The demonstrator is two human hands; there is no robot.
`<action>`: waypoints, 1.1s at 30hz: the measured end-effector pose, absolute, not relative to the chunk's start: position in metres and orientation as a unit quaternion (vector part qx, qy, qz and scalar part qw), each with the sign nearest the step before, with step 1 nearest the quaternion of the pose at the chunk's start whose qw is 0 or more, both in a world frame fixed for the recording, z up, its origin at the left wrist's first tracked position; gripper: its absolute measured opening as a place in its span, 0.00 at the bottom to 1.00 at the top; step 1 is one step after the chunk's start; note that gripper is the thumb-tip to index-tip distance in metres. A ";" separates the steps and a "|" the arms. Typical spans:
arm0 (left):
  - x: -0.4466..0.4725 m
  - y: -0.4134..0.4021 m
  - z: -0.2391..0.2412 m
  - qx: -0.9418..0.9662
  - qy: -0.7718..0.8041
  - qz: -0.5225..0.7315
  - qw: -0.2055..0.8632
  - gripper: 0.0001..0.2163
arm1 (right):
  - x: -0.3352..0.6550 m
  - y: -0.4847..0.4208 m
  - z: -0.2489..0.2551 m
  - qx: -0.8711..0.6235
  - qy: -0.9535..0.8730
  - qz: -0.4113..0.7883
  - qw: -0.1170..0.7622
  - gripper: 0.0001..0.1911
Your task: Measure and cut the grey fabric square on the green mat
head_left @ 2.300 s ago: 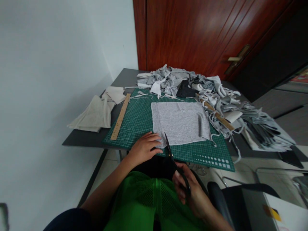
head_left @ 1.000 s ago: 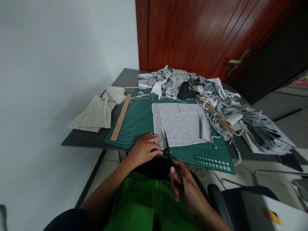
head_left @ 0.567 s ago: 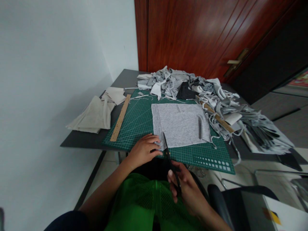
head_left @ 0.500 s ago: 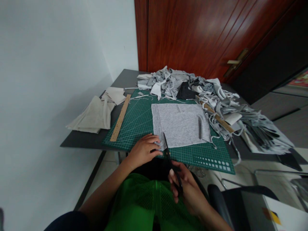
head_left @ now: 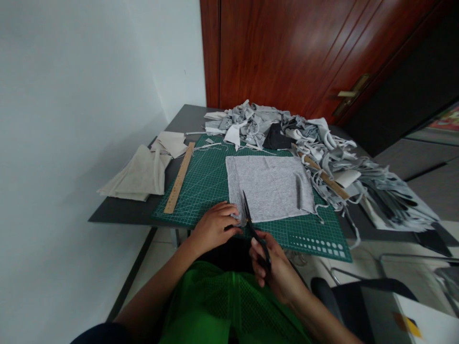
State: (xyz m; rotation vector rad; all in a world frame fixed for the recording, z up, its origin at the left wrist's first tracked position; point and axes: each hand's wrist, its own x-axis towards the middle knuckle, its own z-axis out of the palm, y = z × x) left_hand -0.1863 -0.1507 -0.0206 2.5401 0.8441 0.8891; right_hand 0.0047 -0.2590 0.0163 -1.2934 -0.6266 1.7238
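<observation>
A piece of heathered grey fabric [head_left: 270, 186] lies flat on the green cutting mat [head_left: 201, 186], with a strip along its left side folded or marked by a line. My left hand [head_left: 217, 224] grips the fabric's near left corner, fingers on top and thumb at the near edge. Black scissors [head_left: 258, 241] are in my right hand [head_left: 272, 263], fingers in the handles. Their blades point away from me and lie over the fabric along the strip's line, just right of my left fingers. Whether the lower blade is under the fabric is hard to make out.
A wooden ruler [head_left: 179, 179] lies on the mat's left side, beige folded cloth [head_left: 139, 172] beyond it. Grey fabric scraps [head_left: 251, 122] heap along the back and right, partly over another wooden ruler [head_left: 324, 177]. A fabric stack [head_left: 398, 196] sits at the right.
My right hand has pushed the scissors forward, so the blades reach farther over the fabric. My left hand stays at the fabric's corner, nearly unmoved.
</observation>
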 end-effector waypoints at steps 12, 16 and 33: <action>-0.186 -0.152 -0.017 0.889 0.299 0.306 0.163 0.05 | 0.007 -0.251 0.008 -0.506 -0.279 0.685 0.445 0.37; -0.187 -0.152 -0.017 0.889 0.299 0.307 0.164 0.04 | 0.006 -0.251 0.009 -0.504 -0.287 0.682 0.445 0.37; -0.185 -0.161 -0.013 0.918 0.300 0.238 0.104 0.09 | 0.020 -0.257 0.007 -0.507 -0.268 0.699 0.427 0.35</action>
